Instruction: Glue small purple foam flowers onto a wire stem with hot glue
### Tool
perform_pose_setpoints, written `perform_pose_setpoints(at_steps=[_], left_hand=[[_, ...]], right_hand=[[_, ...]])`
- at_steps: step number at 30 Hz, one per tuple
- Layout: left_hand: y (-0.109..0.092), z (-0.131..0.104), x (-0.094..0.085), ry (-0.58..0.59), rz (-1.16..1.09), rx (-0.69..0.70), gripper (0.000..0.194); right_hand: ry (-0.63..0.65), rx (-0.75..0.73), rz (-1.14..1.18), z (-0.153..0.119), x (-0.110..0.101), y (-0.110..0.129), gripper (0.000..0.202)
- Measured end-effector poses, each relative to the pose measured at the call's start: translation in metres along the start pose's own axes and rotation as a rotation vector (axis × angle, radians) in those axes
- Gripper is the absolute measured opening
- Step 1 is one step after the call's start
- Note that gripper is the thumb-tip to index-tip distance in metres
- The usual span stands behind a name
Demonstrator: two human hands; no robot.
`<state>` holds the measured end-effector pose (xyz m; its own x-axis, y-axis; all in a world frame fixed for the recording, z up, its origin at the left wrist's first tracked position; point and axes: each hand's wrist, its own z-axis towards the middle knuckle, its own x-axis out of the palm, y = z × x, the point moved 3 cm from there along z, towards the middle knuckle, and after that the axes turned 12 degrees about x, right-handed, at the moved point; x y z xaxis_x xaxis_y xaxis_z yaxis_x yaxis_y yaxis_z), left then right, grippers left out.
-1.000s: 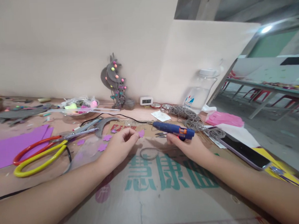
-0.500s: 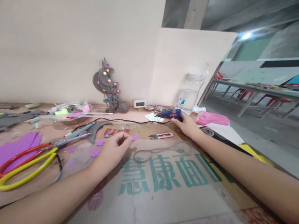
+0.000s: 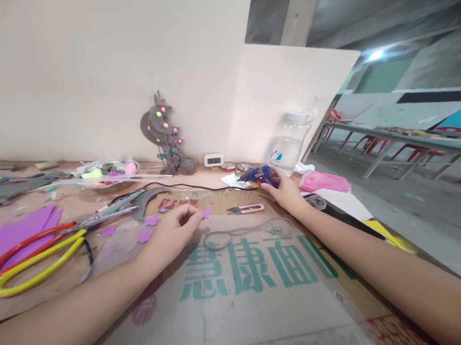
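Note:
My left hand [image 3: 175,232] pinches a small purple foam piece [image 3: 206,212] between thumb and fingertips, above the printed board. At the right, my right hand [image 3: 285,191] is wrapped round the handle of a blue glue gun [image 3: 262,175], whose nozzle points left over a white paper [image 3: 234,181]. Pink-handled thread snips [image 3: 246,209] lie between the hands, with a grey cord [image 3: 234,232] looped just in front of them. More purple cut pieces [image 3: 145,236] rest beside my left wrist.
Large scissors with red and yellow handles [image 3: 36,257] lie at the left by purple sheets [image 3: 19,232]. Behind stand a bowl of craft bits [image 3: 110,186], a grey moon ornament [image 3: 165,129], a small clock [image 3: 213,160] and a clear bottle [image 3: 291,143]. A pink bag [image 3: 327,182] is at the right.
The glue gun has been turned in my right hand, so its handle and trigger side now show. My left hand still pinches the purple piece. The whole view has shifted slightly.

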<state>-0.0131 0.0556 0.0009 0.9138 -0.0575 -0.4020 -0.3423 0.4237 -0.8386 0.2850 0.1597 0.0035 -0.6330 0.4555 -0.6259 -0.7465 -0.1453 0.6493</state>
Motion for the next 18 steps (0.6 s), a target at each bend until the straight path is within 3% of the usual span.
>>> perform_pose_setpoints(at_steps=[3,6,7,9,11,13,18], left_hand=[[-0.001,0.000,0.000,0.008,0.000,-0.007,0.028],[-0.002,0.000,-0.001,-0.002,0.013,0.004,0.027],[-0.002,0.000,-0.001,-0.009,0.016,0.010,0.027],[-0.003,0.000,-0.002,-0.020,0.008,0.015,0.027],[-0.003,0.000,-0.001,-0.021,-0.009,0.011,0.025],[-0.002,0.000,-0.001,-0.015,-0.023,0.004,0.024],[-0.003,-0.001,0.000,0.027,-0.023,0.027,0.024]], right_hand=[[-0.157,-0.034,0.114,-0.007,-0.011,0.013,0.067],[-0.227,-0.126,0.164,-0.021,-0.025,0.041,0.046],[-0.178,-0.146,0.147,-0.027,-0.028,0.053,0.035],[0.099,-0.182,0.072,-0.041,-0.028,0.077,0.018],[0.373,-0.196,0.031,-0.058,-0.025,0.098,0.017],[0.548,-0.317,-0.022,-0.078,-0.023,0.116,0.015],[0.679,-0.627,-0.237,-0.116,-0.009,0.125,0.017]])
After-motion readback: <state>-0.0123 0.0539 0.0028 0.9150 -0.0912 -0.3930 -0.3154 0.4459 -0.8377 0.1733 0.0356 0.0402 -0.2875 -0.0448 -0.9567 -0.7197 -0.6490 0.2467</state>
